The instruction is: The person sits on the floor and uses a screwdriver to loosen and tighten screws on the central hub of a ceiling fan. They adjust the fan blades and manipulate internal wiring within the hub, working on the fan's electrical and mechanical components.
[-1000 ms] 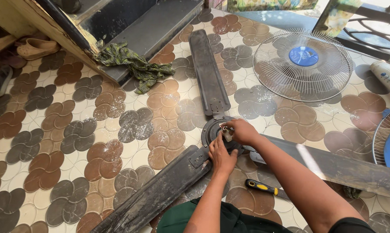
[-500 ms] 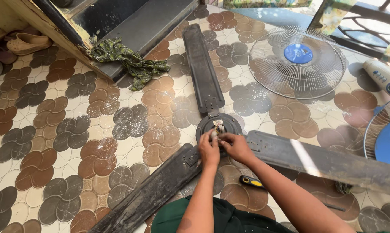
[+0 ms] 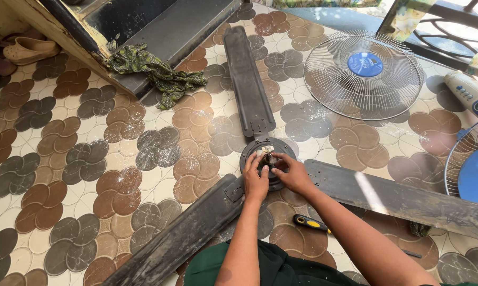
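At the centre of the patterned brown-and-grey tiled floor [image 3: 64, 159], a dusty dark ceiling fan is lying flat, and both bare hands are meeting over its round black motor hub [image 3: 266, 159]. The left hand [image 3: 256, 180] is resting on the near-left part of the hub, fingers pointing away from the body toward the small pale fitting at the hub's middle [image 3: 265, 152]. The right hand [image 3: 292, 173] is coming in from the near-right, its fingertips pinching around that same middle point. Neither hand is closed around a loose object; both are pressing or pinching lightly at the hub, and exactly what the fingertips are gripping is too small to tell.

The hub is lying directly ahead of the person, just beyond both wrists, so the two hands are about equally near, with the right one's fingertips sitting slightly closer to the centre. Three long grimy blades are radiating from the hub: the far blade [image 3: 247, 79] is running straight away from the person, the left blade [image 3: 186, 235] is slanting back toward the near-left, and the right blade [image 3: 403, 198] is stretching off to the right under the right forearm.

A screwdriver with a yellow-and-black handle [image 3: 311, 224] is lying on the tiles just beside the right forearm, nearer that hand. Farther off, a round wire fan guard with a blue centre disc [image 3: 363, 74] and a crumpled green cloth [image 3: 154, 74] are lying well apart from the hands.
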